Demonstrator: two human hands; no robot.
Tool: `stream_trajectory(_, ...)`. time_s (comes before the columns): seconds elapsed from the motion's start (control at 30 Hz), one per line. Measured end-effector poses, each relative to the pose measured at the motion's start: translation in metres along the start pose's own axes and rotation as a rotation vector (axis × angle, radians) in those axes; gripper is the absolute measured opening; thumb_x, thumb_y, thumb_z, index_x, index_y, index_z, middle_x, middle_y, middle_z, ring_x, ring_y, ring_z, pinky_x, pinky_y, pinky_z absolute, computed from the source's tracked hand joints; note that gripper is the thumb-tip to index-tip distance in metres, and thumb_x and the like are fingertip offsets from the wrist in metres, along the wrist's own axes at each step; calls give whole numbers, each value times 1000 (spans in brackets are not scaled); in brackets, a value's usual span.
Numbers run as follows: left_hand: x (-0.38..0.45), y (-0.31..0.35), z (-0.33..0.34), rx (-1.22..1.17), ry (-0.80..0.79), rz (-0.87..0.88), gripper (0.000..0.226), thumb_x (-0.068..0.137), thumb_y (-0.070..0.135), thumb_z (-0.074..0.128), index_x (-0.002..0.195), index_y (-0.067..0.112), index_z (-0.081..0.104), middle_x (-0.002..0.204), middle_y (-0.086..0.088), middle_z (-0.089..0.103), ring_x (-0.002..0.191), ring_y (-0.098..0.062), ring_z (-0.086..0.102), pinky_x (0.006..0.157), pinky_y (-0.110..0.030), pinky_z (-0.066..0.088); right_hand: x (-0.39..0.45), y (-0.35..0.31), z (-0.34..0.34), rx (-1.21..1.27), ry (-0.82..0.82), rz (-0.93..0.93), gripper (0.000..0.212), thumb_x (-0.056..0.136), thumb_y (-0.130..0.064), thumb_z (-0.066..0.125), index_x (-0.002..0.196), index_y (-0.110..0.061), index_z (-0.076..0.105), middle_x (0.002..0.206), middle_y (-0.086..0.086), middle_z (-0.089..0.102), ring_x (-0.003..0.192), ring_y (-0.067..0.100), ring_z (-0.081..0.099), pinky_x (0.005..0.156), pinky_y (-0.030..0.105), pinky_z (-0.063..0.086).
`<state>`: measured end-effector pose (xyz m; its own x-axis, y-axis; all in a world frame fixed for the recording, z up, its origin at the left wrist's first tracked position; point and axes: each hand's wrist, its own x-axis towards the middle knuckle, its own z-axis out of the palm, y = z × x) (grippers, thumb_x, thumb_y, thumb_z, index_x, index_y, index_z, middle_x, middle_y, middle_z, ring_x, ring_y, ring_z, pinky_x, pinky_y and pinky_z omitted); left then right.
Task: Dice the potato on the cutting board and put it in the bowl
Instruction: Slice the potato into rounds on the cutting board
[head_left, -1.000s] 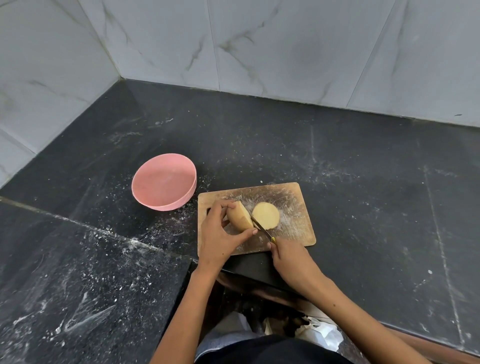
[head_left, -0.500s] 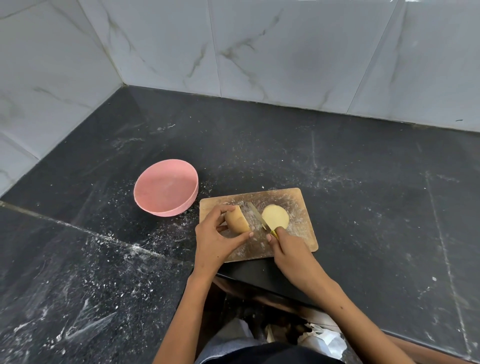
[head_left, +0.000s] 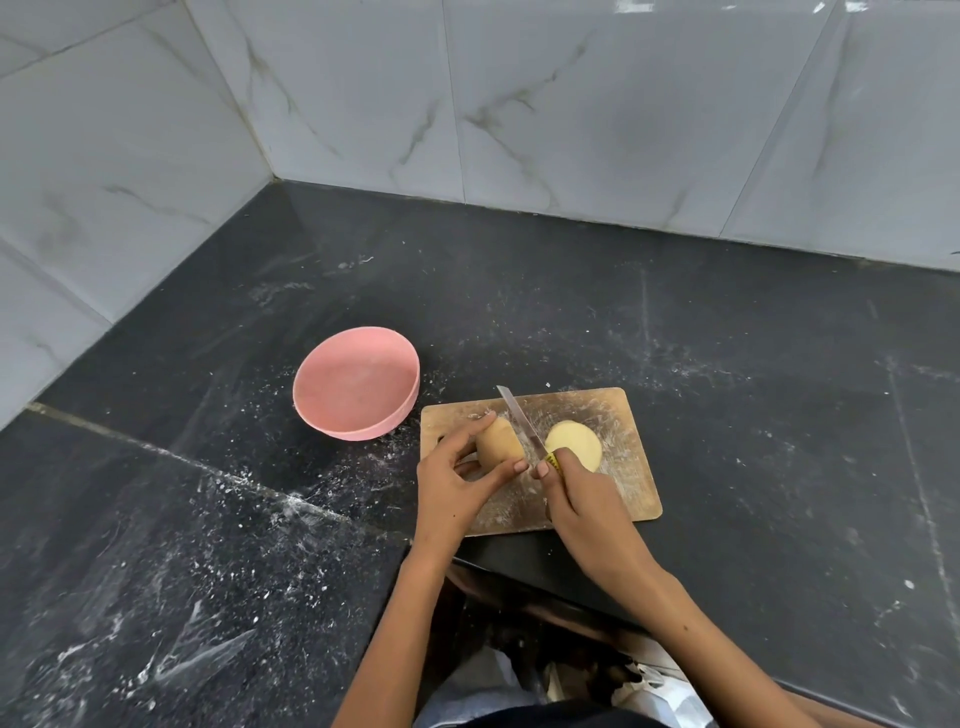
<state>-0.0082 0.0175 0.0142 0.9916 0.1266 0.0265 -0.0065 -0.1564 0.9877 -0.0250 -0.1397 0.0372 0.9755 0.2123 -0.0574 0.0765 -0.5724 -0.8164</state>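
Observation:
A wooden cutting board (head_left: 618, 415) lies on the black counter. My left hand (head_left: 457, 480) grips a brown-skinned potato piece (head_left: 498, 441) on the board's left part. A cut potato slice (head_left: 576, 441) lies flat, pale face up, to its right. My right hand (head_left: 582, 493) holds a knife (head_left: 522, 421) by its yellow handle. The blade stands against the right end of the held piece, tip pointing away from me. An empty pink bowl (head_left: 358, 382) sits on the counter to the left of the board.
The black stone counter (head_left: 727, 364) is dusted with white specks and meets marble-tiled walls (head_left: 571, 104) at the back and left. Its front edge runs just below the board, where my lap shows.
The knife blade has moved from low beside the slice to upright against the held potato piece. The slice lies apart at the right. My left hand keeps its grip.

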Motion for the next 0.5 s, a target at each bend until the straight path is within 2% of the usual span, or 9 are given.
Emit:
stream_trajectory(0.1,1,0,2,-20,4,-6,57,62,31,82,115,34,62,119,11,63,106,4,59,80,-13,48,0,-4,0,-12,8,-2,25,102,-28,37,76,-25,38,58,-6,45,49,8,37,47,20,30)
stream_trajectory(0.3,1,-3,3,-82,27,-34,53,64,27,81,113,34,63,119,9,63,105,6,59,78,-12,49,1,-4,4,-77,2,19,28,102,-28,34,76,-23,40,62,-6,45,52,8,39,48,22,29)
stream_trajectory(0.5,0,-3,6,-145,68,-73,53,61,24,83,111,31,66,117,4,66,103,-3,64,78,-16,50,3,-4,6,-138,-10,45,24,103,-28,33,85,-16,44,65,-4,50,55,9,44,48,23,29)
